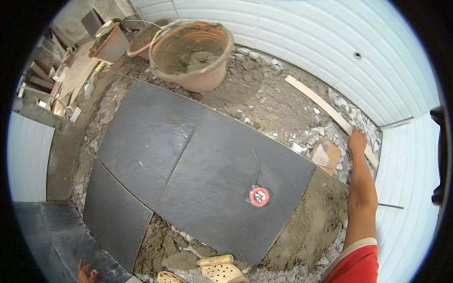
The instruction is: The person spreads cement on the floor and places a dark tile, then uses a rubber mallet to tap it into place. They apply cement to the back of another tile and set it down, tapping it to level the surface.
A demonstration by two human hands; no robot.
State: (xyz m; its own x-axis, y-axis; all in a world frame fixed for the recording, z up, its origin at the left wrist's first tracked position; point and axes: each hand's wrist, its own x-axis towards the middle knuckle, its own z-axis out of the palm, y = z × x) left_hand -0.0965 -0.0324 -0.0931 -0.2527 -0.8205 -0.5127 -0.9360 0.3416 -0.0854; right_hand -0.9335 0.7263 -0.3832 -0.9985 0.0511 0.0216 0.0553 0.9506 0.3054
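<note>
white ribbed wall panels (302,37) stand around rough, grey-brown ground (264,101). right hand (357,140): fingers closed over a pale, flat, wood-like strip (321,100); strip lies across the grip, longer part running up-left, short end down-right, beside loose angular rubble (309,134). left hand (87,273): partly cut off by the lower edge, fingers apart, loosely bent, near a smooth dark surface (42,231); cannot tell whether they touch or hold anything. dark grey slabs (226,165): straight-edged, finely textured, set edge to edge; on one, a round red-rimmed disc (259,196). beyond: orange-brown bucket (203,83), round, mortar-crusted.
</note>
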